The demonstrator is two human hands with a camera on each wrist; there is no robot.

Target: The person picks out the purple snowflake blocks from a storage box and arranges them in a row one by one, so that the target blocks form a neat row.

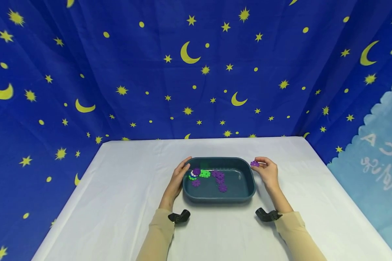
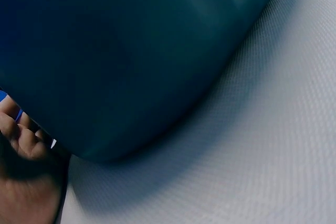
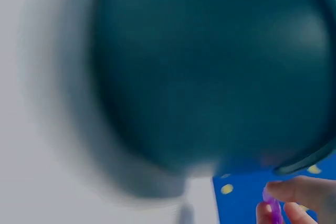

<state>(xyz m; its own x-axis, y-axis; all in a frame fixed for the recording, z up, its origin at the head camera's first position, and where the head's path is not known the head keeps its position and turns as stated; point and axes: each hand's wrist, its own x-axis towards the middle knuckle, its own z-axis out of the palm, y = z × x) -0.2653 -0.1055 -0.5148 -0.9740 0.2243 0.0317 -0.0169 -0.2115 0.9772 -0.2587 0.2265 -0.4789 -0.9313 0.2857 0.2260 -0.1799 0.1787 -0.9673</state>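
A purple disc, pinched just outside the tub

The right hand (image 1: 268,174) pinched a purple disc (image 1: 254,163) with a toothed edge between thumb and finger, just beyond the far right corner of the tub (image 1: 222,199). The right wrist view showed the disc almost edge-on at the fingertips. The left hand (image 1: 176,180) lay against the tub's left end; whether its fingers curled round the rim could not be told, and it seemed to be there for steadying.

The tub sat on the white worktop (image 1: 117,188) between the two forearms. Inside, green discs (image 1: 204,173) lay toward the far left, beside a small white-and-blue disc (image 1: 192,174) partly covered by a darker purple one. More loose purple discs (image 1: 223,188) lay near the middle, some overlapping.

The step in hand looked like passing a single disc across the tub's right edge, though whether inward or outward could not be judged. Either way, the next move seemed to call for a light, secure pinch, enough height to clear the rim, and a release only once the disc was over its resting place, with the left hand keeping the tub from sliding.
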